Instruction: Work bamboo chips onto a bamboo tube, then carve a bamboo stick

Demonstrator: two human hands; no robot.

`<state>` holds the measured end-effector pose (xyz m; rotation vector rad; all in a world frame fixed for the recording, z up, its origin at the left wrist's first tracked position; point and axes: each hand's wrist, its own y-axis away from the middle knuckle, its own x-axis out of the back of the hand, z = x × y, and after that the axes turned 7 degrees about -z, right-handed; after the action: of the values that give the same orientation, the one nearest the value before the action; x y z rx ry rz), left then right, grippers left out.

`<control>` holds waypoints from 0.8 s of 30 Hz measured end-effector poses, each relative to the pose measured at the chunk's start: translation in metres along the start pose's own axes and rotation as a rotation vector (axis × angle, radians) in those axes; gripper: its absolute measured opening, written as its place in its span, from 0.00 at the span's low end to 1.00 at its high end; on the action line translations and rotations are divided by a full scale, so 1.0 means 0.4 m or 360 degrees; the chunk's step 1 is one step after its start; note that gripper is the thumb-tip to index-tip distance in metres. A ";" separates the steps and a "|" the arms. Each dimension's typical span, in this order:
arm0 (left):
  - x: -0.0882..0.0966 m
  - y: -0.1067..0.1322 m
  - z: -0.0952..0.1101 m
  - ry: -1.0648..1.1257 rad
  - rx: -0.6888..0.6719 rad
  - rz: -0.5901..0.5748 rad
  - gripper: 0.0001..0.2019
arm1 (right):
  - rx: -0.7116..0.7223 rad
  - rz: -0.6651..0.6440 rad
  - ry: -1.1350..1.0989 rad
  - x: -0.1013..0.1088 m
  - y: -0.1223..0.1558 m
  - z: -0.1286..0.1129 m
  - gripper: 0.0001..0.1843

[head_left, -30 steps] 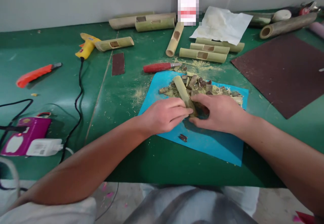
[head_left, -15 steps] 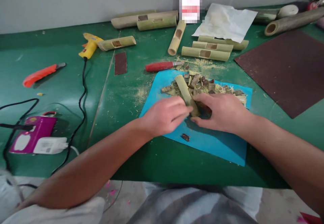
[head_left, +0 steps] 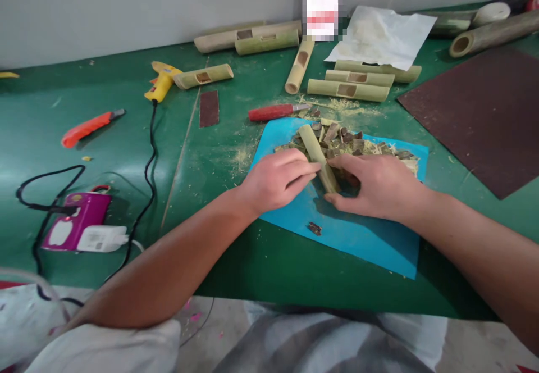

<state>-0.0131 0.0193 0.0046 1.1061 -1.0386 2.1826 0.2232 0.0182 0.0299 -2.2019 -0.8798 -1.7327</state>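
A pale green bamboo tube (head_left: 313, 144) lies slanted over the blue sheet (head_left: 286, 212), its near end towards me. My right hand (head_left: 374, 185) grips the tube's near part, thumb at the near end and fingers along the right side. My left hand (head_left: 280, 181) is closed, its fingertips pressed together against the tube's left side. Whatever those fingertips may hold is hidden. Around the tube's far half lie bamboo chips and shavings (head_left: 357, 144). One dark chip (head_left: 314, 228) rests apart near the sheet's front edge.
Beyond the sheet lie a red-handled knife (head_left: 272, 112) and several notched bamboo tubes (head_left: 370, 91). To the left are a yellow glue gun (head_left: 162, 83), its black cord, an orange-handled knife (head_left: 88, 128) and a purple power strip (head_left: 95, 215). A dark brown sheet (head_left: 475, 114) covers the right.
My left fingertips have moved a little away from me along the tube's side. My right hand keeps its grip. The whole view has shifted, with everything appearing further right.
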 end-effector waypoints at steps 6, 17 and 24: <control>-0.009 -0.009 -0.009 -0.0027 0.0109 0.0062 0.08 | 0.0029 0.0045 0.0077 -0.002 0.003 -0.007 0.25; -0.002 -0.013 -0.004 0.0069 0.0021 -0.0089 0.09 | 0.0038 0.0079 0.0089 -0.008 0.004 -0.012 0.22; 0.001 -0.017 -0.025 -0.0034 0.0279 0.0108 0.08 | 0.0054 0.0066 0.0084 -0.013 0.006 -0.018 0.25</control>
<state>-0.0130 0.0313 0.0038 1.1884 -0.9198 2.3579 0.2179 0.0110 0.0278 -2.1278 -0.8393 -1.7353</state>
